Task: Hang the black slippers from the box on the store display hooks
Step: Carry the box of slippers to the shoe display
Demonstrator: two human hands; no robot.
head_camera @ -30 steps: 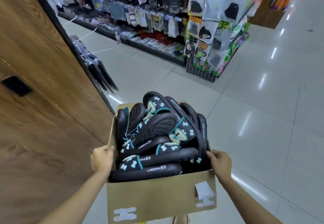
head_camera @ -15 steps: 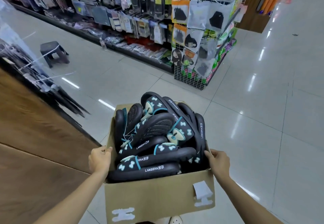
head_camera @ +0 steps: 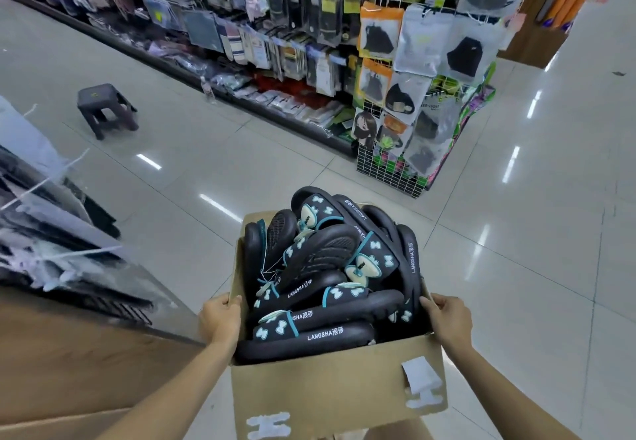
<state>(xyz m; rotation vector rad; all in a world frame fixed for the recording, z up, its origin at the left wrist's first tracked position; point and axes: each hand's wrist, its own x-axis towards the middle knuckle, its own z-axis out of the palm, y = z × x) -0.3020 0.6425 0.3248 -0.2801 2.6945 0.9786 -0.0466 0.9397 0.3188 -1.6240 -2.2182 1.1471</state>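
Cardboard makes the box [head_camera: 330, 381], which the person carries in front of the body with both hands. The left hand [head_camera: 220, 317] grips the left wall near the top edge, with the thumb hooked over the rim. The right hand [head_camera: 447, 319] grips the right wall in the same way, the fingers curled over the rim. Between the two hands lie the slippers [head_camera: 327, 281], black with pale blue bows and teal edges, piled higher than the rim and pointing in different directions. Neither hand touches a slipper. White tape pieces stick on the front wall. Farther off, on the glossy tile floor [head_camera: 516, 233], stands a dark stool [head_camera: 103, 109] at the left. Beyond it hangs packaged goods on a long shelf [head_camera: 241, 26], and a wire rack [head_camera: 413, 95] with bagged masks stands at its end.
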